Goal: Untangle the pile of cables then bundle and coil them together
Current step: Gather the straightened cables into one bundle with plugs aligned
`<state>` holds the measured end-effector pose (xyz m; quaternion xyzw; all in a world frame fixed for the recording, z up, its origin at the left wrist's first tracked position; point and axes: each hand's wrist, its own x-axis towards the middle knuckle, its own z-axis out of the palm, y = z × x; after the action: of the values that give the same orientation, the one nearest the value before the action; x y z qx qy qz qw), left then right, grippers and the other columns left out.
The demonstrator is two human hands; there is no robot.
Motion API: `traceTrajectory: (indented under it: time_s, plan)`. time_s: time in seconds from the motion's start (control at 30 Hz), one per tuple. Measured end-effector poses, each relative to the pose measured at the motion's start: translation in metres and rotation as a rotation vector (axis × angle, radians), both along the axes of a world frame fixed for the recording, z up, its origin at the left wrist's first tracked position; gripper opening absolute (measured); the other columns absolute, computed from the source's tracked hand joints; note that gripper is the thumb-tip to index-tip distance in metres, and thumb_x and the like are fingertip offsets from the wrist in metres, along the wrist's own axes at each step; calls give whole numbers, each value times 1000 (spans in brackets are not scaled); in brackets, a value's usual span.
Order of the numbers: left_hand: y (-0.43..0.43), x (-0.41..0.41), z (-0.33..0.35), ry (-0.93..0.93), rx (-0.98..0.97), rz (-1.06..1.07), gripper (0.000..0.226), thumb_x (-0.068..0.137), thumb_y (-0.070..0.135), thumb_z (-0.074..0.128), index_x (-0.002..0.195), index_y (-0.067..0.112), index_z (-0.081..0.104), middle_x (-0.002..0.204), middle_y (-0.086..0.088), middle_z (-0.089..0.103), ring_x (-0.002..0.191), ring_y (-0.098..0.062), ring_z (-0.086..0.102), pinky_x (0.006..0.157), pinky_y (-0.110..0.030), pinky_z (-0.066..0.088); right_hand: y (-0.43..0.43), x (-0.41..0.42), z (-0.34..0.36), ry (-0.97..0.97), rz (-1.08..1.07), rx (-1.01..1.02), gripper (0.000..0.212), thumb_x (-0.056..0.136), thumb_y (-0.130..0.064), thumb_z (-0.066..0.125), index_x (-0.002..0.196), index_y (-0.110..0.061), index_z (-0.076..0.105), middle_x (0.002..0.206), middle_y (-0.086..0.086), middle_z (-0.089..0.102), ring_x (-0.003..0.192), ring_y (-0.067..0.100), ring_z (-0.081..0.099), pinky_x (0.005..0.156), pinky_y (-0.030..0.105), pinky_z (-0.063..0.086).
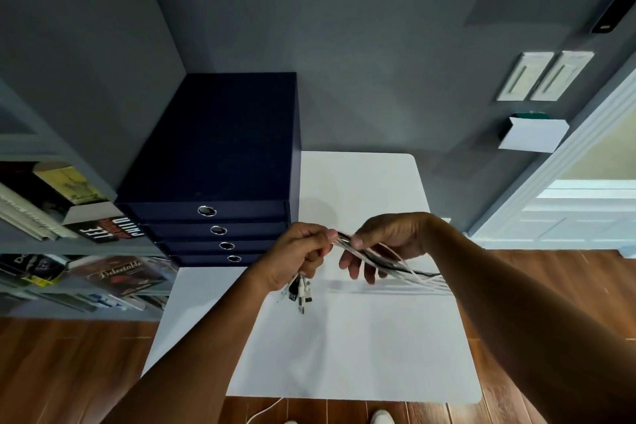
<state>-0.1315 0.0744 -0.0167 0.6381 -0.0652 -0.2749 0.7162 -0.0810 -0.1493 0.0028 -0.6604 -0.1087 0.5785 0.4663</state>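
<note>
On the far left we see a bookshelf (51,217) packed with books, then a navy drawer unit (213,179) standing at the back left of the white desk (344,354). Our left hand (296,255) is up above the desk, fingers curled tight round the bundle of cables (345,240), with the plugs (302,293) dangling just below the fist. The bundle runs rightward into our right hand (389,241): thumb and forefinger pinch it, the other fingers loosely spread beneath. Past that hand the white and black strands fan out and pass behind the right forearm
</note>
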Motion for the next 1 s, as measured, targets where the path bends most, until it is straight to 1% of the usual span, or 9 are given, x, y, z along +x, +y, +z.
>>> traceTrajectory:
  time_s: [0.17, 0.3, 0.4, 0.5, 0.6, 0.67, 0.83, 0.93, 1.0]
  plan:
    - [16, 5, 17, -71, 104, -161, 36, 92, 29, 62, 63, 11, 52, 54, 3, 22, 49, -13, 14, 49, -26, 12, 17, -6, 0, 113, 203, -36, 51, 90, -39, 62, 123, -1, 64, 105, 20, 70, 61, 22, 51, 63, 27, 42]
    - [27, 3, 12, -39, 218, -129, 42, 91, 41, 66, 64, 12, 51, 58, -2, 22, 52, -16, 12, 47, -22, 16, 30, -5, 8, -45, 207, -261, 32, 93, -35, 64, 91, -5, 73, 80, 15, 71, 55, 20, 50, 60, 27, 42]
    - [27, 1, 6, 51, 254, -27, 46, 98, 46, 55, 66, 14, 45, 55, 3, 32, 49, -13, 14, 50, -26, 12, 34, 0, 10, -280, 94, -311, 33, 89, -38, 69, 78, -7, 66, 69, 14, 67, 57, 25, 61, 60, 30, 48]
    - [21, -3, -4, 125, 224, 33, 47, 101, 45, 50, 66, 13, 44, 52, 5, 25, 46, -11, 13, 50, -26, 11, 35, 2, 5, -556, 46, -381, 36, 86, -44, 71, 73, -11, 62, 67, 6, 64, 56, 23, 65, 55, 28, 49]
    - [15, -4, -10, 194, 147, 74, 49, 99, 47, 51, 64, 14, 45, 60, -1, 14, 46, -11, 12, 48, -23, 13, 27, 3, -4, -1053, 128, -504, 42, 88, -58, 62, 76, -17, 57, 74, 0, 58, 63, 19, 61, 56, 27, 44]
    - [9, -3, -9, 239, 64, 76, 48, 92, 52, 54, 63, 15, 45, 64, -4, 11, 47, -11, 11, 47, -21, 16, 20, 2, -14, -1342, 142, -550, 37, 92, -54, 57, 82, -18, 59, 79, 0, 52, 77, 25, 60, 64, 31, 42]
    - [-15, -1, 2, 370, -146, 21, 47, 95, 52, 48, 61, 19, 44, 55, 6, 19, 43, -7, 14, 45, -22, 15, 11, 1, -27, -1459, -412, -538, 27, 95, -39, 54, 86, -17, 43, 87, 7, 61, 75, 40, 58, 62, 34, 36]
    - [-27, 0, 10, 448, -300, -42, 46, 95, 52, 46, 61, 21, 43, 52, 8, 19, 43, -7, 11, 42, -20, 18, 9, 0, -22, -1526, -575, -534, 30, 96, -44, 42, 98, -15, 51, 97, 4, 63, 77, 40, 60, 61, 36, 43]
    - [-34, 1, 15, 486, -423, -115, 46, 97, 50, 43, 62, 21, 41, 53, 9, 16, 44, -8, 9, 41, -19, 19, 10, -1, -8, -1690, -667, -533, 36, 94, -44, 36, 94, -16, 59, 94, 1, 66, 82, 34, 61, 58, 34, 46]
